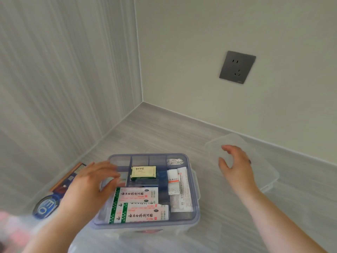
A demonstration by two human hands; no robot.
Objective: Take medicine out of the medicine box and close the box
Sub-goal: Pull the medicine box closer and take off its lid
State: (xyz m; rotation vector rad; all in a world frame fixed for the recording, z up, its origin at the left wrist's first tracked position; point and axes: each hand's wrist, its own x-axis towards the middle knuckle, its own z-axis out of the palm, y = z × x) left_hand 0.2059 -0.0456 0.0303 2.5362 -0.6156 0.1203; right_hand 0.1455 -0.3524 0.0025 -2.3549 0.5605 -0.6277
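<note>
- The medicine box (145,221) stands uncovered on the grey desk (164,128), set in a corner where two pale walls meet; a divided tray fills its top.
- Inside the box, two white plaster packets with green stripes (138,205) lie overlapping in the near compartment, one partly on top of the other.
- A small yellow-green carton (143,172) lies flat in a middle compartment, beyond the plaster packets.
- White tubes and folded leaflets (179,187) lie lengthwise in the compartment along the box's right side.
- The left hand (91,185) hovers over the box's left edge; its fingers (111,173) are spread and loosely curled, holding nothing, with the tips just short of the yellow-green carton and above the far end of the plaster packets.
- The right hand (237,167) is right of the box and well clear of it, fingers (223,162) open and curved, over the clear lid (264,170); whether they touch it I cannot tell.
- The clear lid lies flat on the desk to the right of the box, apart from it.
- Left of the box, partly hidden by the left forearm, lie a round blue tin (45,207) and a long brown-and-blue carton (71,176).
- A dark wall socket (237,67) sits on the wall above and beyond the lid.
</note>
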